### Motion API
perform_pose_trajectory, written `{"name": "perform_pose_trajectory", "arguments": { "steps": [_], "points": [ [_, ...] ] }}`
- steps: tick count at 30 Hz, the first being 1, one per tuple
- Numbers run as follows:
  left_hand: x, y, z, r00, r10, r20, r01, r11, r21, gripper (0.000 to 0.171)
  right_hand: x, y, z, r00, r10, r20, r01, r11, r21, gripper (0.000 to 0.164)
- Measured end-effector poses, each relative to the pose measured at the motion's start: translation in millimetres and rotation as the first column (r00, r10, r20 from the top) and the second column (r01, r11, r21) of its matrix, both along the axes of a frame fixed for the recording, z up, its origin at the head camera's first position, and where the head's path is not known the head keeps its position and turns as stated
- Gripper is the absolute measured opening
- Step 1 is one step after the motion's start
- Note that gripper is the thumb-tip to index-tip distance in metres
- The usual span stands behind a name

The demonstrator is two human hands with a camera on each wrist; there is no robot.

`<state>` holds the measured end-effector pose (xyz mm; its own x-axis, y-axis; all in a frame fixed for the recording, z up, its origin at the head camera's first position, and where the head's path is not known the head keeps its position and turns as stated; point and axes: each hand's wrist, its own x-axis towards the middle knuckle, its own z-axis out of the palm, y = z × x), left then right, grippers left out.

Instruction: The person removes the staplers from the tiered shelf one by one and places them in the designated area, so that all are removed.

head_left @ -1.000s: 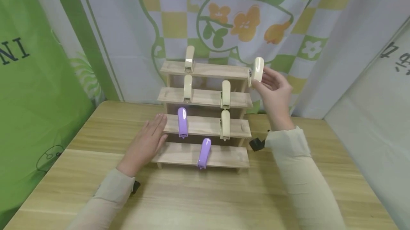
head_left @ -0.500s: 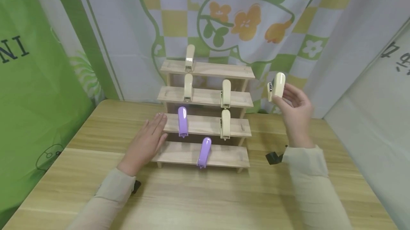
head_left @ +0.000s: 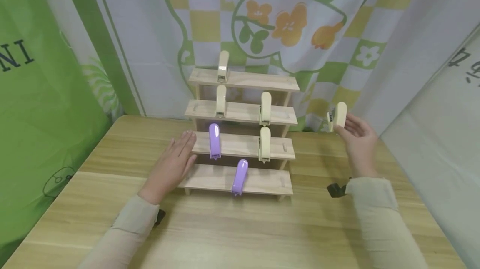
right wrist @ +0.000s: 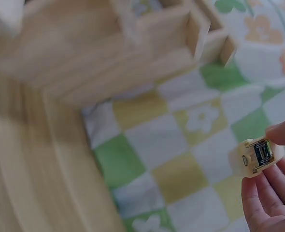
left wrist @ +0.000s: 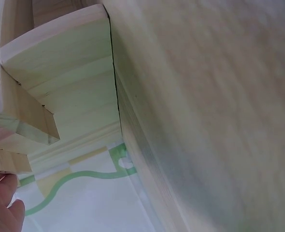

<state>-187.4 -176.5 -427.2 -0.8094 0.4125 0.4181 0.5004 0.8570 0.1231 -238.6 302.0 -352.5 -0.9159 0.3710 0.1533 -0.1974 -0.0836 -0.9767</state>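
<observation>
In the head view my right hand [head_left: 359,146] holds a cream stapler [head_left: 340,115] in the air to the right of a wooden tiered shelf [head_left: 243,181]. Thumb and fingers pinch the stapler's sides; the right wrist view shows its metal front end. My left hand [head_left: 170,165] lies with straight fingers against the shelf's left side. On the top tier stands a cream stapler [head_left: 223,66]. The second tier bears two more, a left cream stapler [head_left: 221,101] and a right cream stapler [head_left: 266,108]. Below are a purple stapler [head_left: 214,141], a cream stapler [head_left: 264,144] and a lower purple stapler [head_left: 240,177].
The shelf stands on a wood-grain table [head_left: 225,231]. A patterned curtain [head_left: 206,23] hangs behind it, a green cloth [head_left: 37,94] covers the left side, and a white panel [head_left: 442,135] stands at the right.
My right hand has carried the cream stapler from beside the right end of the top tier, rightward and down, away from the shelf. The left hand has stayed in place.
</observation>
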Motion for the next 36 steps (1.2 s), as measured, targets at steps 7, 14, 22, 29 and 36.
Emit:
{"name": "perform_pose_trajectory", "arguments": {
  "steps": [7, 14, 22, 29, 36],
  "points": [
    [-0.6, 0.3, -0.1, 1.000, -0.001, -0.011, 0.001, 1.000, -0.009, 0.061, -7.6, 27.0, -22.1, 0.998, -0.023, 0.057, 0.018, 0.995, 0.099, 0.054],
    [-0.6, 1.2, 1.0, 1.000, 0.002, 0.007, -0.002, 1.000, -0.007, 0.060, -14.4, 46.9, -42.3, 0.998, -0.020, 0.056, 0.011, 0.988, 0.156, 0.052],
    [0.0, 1.0, 2.0, 1.000, 0.011, 0.013, -0.011, 1.000, -0.018, 0.060, -17.3, 59.3, -51.9, 0.992, -0.023, 0.123, 0.004, 0.989, 0.149, 0.058],
    [-0.5, 0.2, 1.1, 1.000, 0.009, 0.004, -0.009, 1.000, -0.026, 0.060, -25.0, 73.7, -62.7, 0.981, -0.079, 0.175, 0.040, 0.975, 0.219, 0.054],
    [-1.1, -0.6, -0.8, 1.000, 0.004, -0.017, -0.004, 1.000, -0.023, 0.060, -29.3, 79.4, -68.2, 0.969, -0.126, 0.213, 0.039, 0.926, 0.375, 0.053]
  ]
}}
